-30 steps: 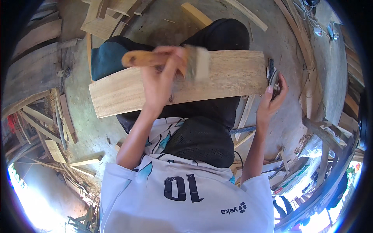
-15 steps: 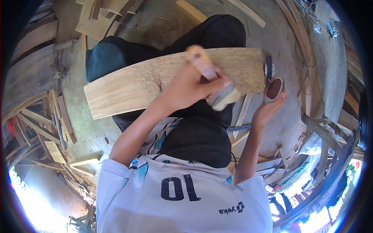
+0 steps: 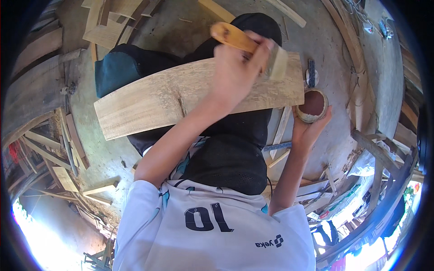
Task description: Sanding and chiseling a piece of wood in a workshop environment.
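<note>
A long pale wooden board (image 3: 149,97) with a curved far edge lies across my lap, its grain mottled toward the right. My left hand (image 3: 235,74) is above the right half of the board, fingers closed around a paintbrush (image 3: 235,37). The brush has a yellowish wooden handle and pale bristles pointing right; whether they touch the board I cannot tell. Just off the board's right end, my right hand (image 3: 307,128) grips a small round cup (image 3: 313,105) from below. Reddish brown shows inside the cup, and its outer wall is rough and pale.
Behind the cup, a dark bar-shaped tool with a pale disc (image 3: 312,74) lies on the concrete floor (image 3: 332,135). Wood offcuts (image 3: 104,34) are piled at the far left, with more scrap along the left side. Timber beams (image 3: 346,34) stand at the right.
My left hand and the brush have moved farther away and slightly right, with the bristles swinging up to point right. The cup has shifted slightly left, its opening now facing up more.
</note>
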Demonstrator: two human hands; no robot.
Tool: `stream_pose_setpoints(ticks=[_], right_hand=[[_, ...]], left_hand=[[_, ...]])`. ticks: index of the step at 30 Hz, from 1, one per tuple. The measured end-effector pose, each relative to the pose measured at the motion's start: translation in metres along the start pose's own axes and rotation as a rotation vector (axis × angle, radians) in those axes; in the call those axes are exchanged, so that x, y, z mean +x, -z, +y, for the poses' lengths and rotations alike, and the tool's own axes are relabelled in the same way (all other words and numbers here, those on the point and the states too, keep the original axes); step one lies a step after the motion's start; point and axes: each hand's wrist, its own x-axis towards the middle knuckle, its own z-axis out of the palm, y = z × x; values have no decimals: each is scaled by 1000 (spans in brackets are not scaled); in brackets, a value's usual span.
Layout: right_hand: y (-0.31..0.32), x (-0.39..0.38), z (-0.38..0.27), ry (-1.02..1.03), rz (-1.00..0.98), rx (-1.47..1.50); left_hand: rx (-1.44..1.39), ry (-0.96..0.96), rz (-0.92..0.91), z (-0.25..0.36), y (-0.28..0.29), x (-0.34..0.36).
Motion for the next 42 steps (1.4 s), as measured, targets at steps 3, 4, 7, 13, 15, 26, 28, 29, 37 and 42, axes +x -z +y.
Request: stream_pose_setpoints(ticks=[3,4,7,13,15,26,28,29,37,42], right_hand=[[2,-1,1,-18,42,-1],[1,-2,0,-14,43,-1],[-5,-6,1,39,56,6],[47,53,44,333,118,-513],[40,47,35,46,-21,-78],[-17,-17,-9,896,-172,-989],[-38,-24,-6,1034,-283,-1232],[-48,-26,-2,1042,-282,-1235],[-65,-54,25,1053,-832,-1436],[-49,-19,-9,1055,-649,-1535]], left_hand=[[98,-20,-554,1,-10,-6],[157,33,-597,2,-13,0],[193,80,-434,11,-26,11],[181,13,-604,-4,-30,-20],[126,102,-579,9,-15,-21],[123,195,-314,20,75,-38],[45,192,41,24,108,-41],[95,199,164,24,126,-44],[330,79,633,20,238,-89],[243,30,800,17,248,-89]])
